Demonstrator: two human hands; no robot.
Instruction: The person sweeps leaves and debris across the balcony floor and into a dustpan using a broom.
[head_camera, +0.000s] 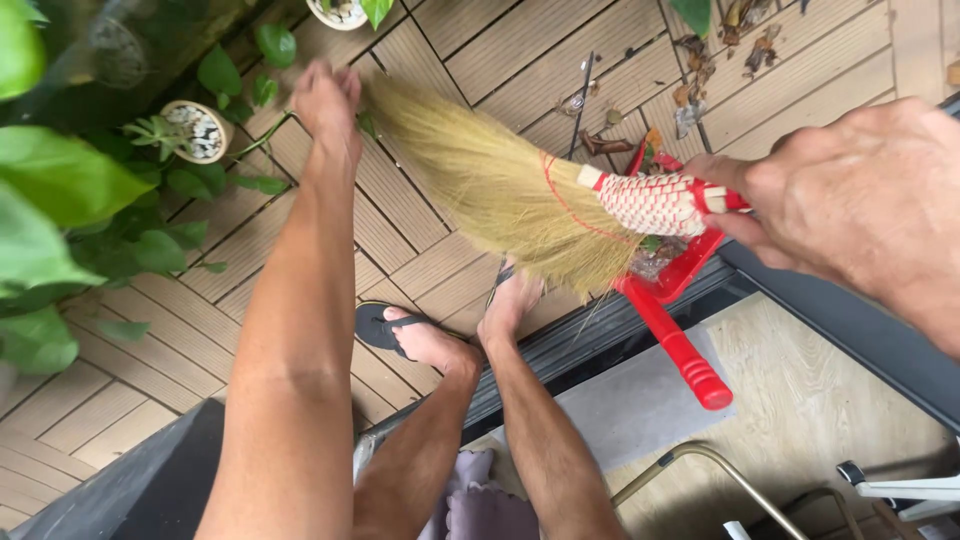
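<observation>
Wooden deck tiles (440, 40) spread beneath both hands, with open boards beyond the left hand and between the two. A straw broom (500, 180) stretches across that gap. The right hand (850, 200) is closed around its red-and-white woven neck, just above a red dustpan (675, 320) resting at the door sill. The left hand (328, 100), fingers curled, touches the bristle tips beside leafy potted plants (70, 200). Dry leaves (700, 70) lie ahead of the right hand.
</observation>
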